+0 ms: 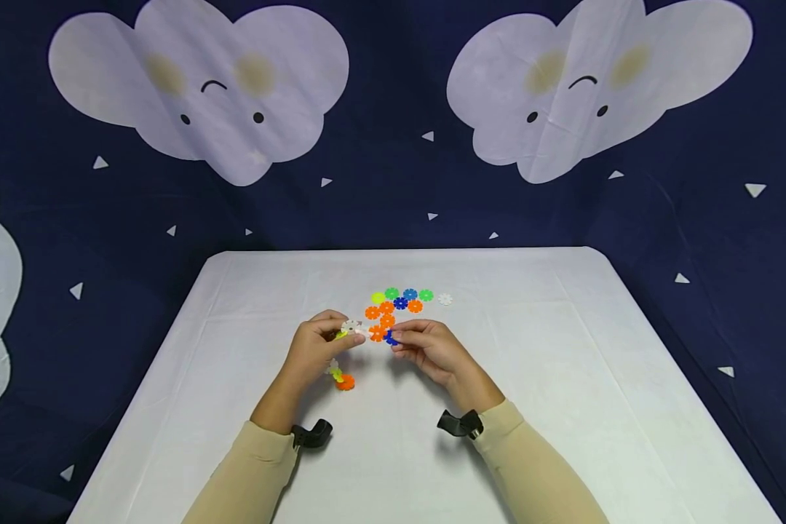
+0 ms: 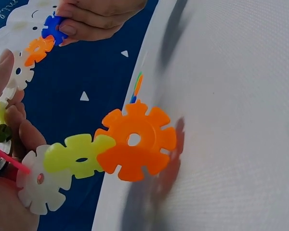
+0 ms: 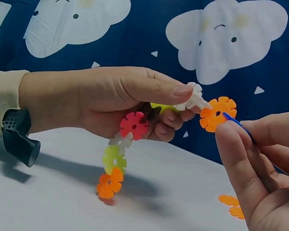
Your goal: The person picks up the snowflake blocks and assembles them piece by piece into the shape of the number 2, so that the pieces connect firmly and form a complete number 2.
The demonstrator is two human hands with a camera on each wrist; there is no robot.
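Observation:
My left hand (image 1: 309, 348) pinches a white notched flower disc (image 3: 195, 97) between thumb and fingers. That disc is linked to an orange flower disc (image 3: 218, 114) pointing toward my right hand (image 1: 432, 351). Thumb and fingertips of the right hand grip a dark blue flower disc (image 2: 53, 30), whose edge meets the orange one's notched rim. From under the left hand hangs the rest of the chain: a red disc (image 3: 134, 126), a white disc (image 2: 44, 185), a yellow-green disc (image 2: 77, 156) and an orange end disc (image 2: 135, 156), low over the table.
Beyond the hands, loose discs lie on the white table (image 1: 563, 437), among them a green disc (image 1: 426, 295), a white disc (image 1: 445, 299), a yellow disc (image 1: 378, 298) and several orange ones. A dark blue cloud-printed cloth (image 1: 393, 182) hangs behind the table.

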